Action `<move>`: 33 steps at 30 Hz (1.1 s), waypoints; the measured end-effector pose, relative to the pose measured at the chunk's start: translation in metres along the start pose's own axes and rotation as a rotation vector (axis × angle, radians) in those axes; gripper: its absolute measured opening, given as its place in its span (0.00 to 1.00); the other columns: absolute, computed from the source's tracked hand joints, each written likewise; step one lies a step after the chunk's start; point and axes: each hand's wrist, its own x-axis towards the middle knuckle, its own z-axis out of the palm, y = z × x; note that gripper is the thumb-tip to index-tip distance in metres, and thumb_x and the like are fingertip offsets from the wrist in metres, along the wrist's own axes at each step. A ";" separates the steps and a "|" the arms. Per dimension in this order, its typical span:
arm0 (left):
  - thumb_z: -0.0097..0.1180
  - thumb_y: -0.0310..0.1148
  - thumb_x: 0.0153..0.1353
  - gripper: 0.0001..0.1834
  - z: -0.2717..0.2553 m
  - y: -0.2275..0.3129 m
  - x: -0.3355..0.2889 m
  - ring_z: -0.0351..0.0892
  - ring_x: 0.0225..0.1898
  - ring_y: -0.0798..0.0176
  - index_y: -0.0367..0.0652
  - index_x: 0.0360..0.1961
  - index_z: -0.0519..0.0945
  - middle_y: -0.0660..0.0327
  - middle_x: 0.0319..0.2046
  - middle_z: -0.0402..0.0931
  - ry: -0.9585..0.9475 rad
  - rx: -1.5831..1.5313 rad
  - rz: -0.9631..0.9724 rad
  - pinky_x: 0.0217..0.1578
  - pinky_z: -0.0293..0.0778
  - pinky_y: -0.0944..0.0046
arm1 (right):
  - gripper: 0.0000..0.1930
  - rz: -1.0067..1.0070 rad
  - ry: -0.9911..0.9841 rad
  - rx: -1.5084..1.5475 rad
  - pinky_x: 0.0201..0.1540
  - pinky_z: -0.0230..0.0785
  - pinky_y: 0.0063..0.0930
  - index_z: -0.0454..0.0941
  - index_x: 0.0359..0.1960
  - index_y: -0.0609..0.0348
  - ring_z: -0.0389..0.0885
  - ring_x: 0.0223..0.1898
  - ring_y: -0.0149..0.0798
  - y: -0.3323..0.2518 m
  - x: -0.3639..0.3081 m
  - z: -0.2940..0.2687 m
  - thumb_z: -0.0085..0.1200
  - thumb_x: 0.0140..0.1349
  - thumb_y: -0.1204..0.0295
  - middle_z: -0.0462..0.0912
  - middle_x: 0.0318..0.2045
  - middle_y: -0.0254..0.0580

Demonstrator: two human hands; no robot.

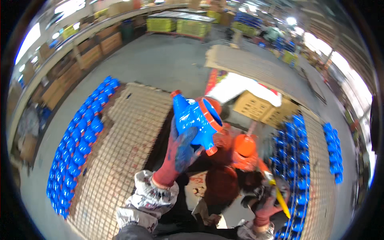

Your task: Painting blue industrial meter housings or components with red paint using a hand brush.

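Note:
My left hand (182, 146), in a red and dark blue glove, is raised and closed round a glossy blue pipe fitting (192, 116). The fitting is tilted, with an orange rim round its wide opening and orange ends on its branches. Lower at the right, my gloved right hand (270, 200) is closed on a paintbrush (283, 202) with a yellow handle and orange on its bristle end. That end points toward an orange-smeared container (244, 154) between my hands. Below it is a round reddish-brown container (221, 184), blurred.
Rows of blue fittings line a mesh-topped board (128, 132) at the left. More blue fittings (294, 152) stand at the right beside another mesh strip (322, 180). A cardboard box (253, 106) and a corrugated sheet (248, 66) lie ahead. Yellow-green crates (192, 28) stand farther back.

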 end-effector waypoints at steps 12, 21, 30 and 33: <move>0.73 0.38 0.51 0.43 -0.296 0.055 0.099 0.82 0.45 0.61 0.31 0.64 0.65 0.52 0.49 0.78 0.438 0.865 0.203 0.45 0.80 0.61 | 0.11 0.732 -0.248 -0.071 0.29 0.70 0.18 0.76 0.50 0.57 0.76 0.28 0.27 0.070 -0.003 0.033 0.54 0.67 0.71 0.80 0.39 0.41; 0.75 0.57 0.36 0.54 -0.457 0.121 0.180 0.78 0.51 0.43 0.43 0.64 0.68 0.47 0.47 0.80 0.565 2.364 -0.118 0.52 0.71 0.45 | 0.07 0.689 -0.662 -0.273 0.51 0.74 0.37 0.79 0.43 0.60 0.80 0.46 0.45 0.096 -0.002 0.134 0.58 0.63 0.76 0.80 0.44 0.47; 0.72 0.51 0.43 0.45 -0.521 0.128 0.213 0.68 0.63 0.35 0.42 0.61 0.70 0.44 0.51 0.79 0.596 2.410 -0.424 0.60 0.62 0.39 | 0.09 0.365 -0.869 -0.560 0.44 0.73 0.33 0.80 0.42 0.58 0.78 0.40 0.41 0.141 -0.004 0.167 0.59 0.58 0.78 0.79 0.41 0.43; 0.71 0.45 0.46 0.45 -0.518 0.125 0.208 0.64 0.66 0.35 0.44 0.65 0.67 0.44 0.57 0.74 0.655 2.364 -0.400 0.62 0.60 0.39 | 0.10 0.258 -0.897 -0.595 0.42 0.73 0.32 0.81 0.41 0.57 0.78 0.38 0.40 0.143 -0.001 0.162 0.60 0.57 0.78 0.79 0.40 0.42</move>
